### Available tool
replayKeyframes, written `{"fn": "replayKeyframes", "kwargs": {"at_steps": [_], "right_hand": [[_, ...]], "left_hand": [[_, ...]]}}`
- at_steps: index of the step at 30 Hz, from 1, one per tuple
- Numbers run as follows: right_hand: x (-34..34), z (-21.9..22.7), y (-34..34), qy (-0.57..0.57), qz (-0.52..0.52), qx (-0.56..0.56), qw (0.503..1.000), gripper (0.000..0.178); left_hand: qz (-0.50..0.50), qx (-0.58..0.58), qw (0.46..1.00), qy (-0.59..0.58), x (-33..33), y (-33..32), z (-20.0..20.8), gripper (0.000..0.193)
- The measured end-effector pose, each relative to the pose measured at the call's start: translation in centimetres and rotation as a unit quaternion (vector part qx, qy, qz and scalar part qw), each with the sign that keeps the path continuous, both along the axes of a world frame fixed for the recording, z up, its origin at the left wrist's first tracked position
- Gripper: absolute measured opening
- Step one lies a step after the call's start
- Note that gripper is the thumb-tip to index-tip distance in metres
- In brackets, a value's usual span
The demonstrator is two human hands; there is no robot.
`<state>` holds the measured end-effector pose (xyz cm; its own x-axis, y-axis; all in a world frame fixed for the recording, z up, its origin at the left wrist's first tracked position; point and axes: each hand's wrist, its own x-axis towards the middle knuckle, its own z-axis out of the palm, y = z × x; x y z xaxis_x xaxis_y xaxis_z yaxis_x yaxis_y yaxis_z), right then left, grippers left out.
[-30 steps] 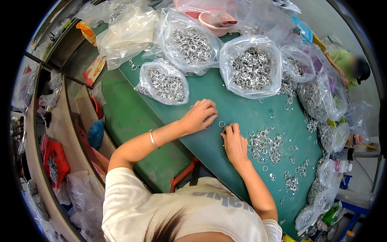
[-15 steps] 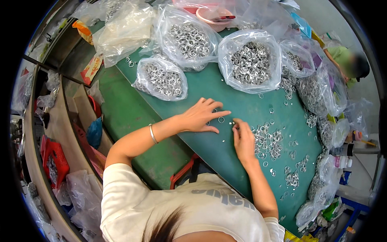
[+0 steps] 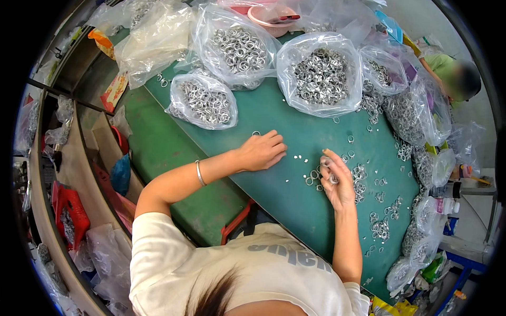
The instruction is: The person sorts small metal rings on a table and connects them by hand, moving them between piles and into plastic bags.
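Observation:
My left hand (image 3: pixel 265 151) rests on the green tabletop (image 3: pixel 279 197) with its fingers curled together; whatever lies under them is hidden. Just beyond its knuckles sits a single silver ring (image 3: pixel 256 133). To the right, my right hand (image 3: pixel 340 184) is turned partly palm up, its fingers bent around a few silver metal rings (image 3: pixel 333 179). Around that hand, a loose pile of rings (image 3: pixel 360 174) spreads over the table. Small white bits (image 3: pixel 297 157) lie between the two hands.
Open plastic bags of rings stand at the back: a small bag (image 3: pixel 206 102), a larger bag (image 3: pixel 240 50) and a wide bag (image 3: pixel 320 76). More filled bags (image 3: pixel 406 121) line the right edge. A pink basin (image 3: pixel 271 20) stands behind. A person in green (image 3: pixel 445 71) is at far right.
My left hand has drawn its spread fingers together, and the rings beneath it no longer show. My right hand has moved right and turned palm up with rings in its fingers.

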<state>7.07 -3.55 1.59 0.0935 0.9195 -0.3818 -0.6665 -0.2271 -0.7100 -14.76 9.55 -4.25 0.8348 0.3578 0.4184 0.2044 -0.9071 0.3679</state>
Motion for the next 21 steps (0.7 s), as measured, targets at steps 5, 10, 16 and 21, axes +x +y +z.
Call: {"fn": "replayKeyframes", "kwargs": {"at_steps": [5, 10, 16, 21], "right_hand": [[0.1, -1.5, -3.2, -0.259, 0.033, -0.095, 0.961, 0.019], [-3.7, -1.7, -3.8, -0.825, 0.047, 0.003, 0.563, 0.014], [-2.2, -2.2, -3.3, -0.783, 0.014, 0.068, 0.618, 0.012], [-0.6, -0.8, -3.5, -0.014, -0.024, -0.059, 0.998, 0.004]], "left_hand": [[-0.004, 0.002, 1.000, 0.021, -0.9, -0.6, 1.1, 0.024], [-0.032, -0.003, 0.999, 0.016, -1.4, 0.2, -0.1, 0.026], [0.021, 0.037, 0.999, 0.000, -1.0, 0.6, -0.2, 0.024], [0.086, 0.010, 0.996, -0.036, -0.5, 0.7, 0.0, 0.019]]}}
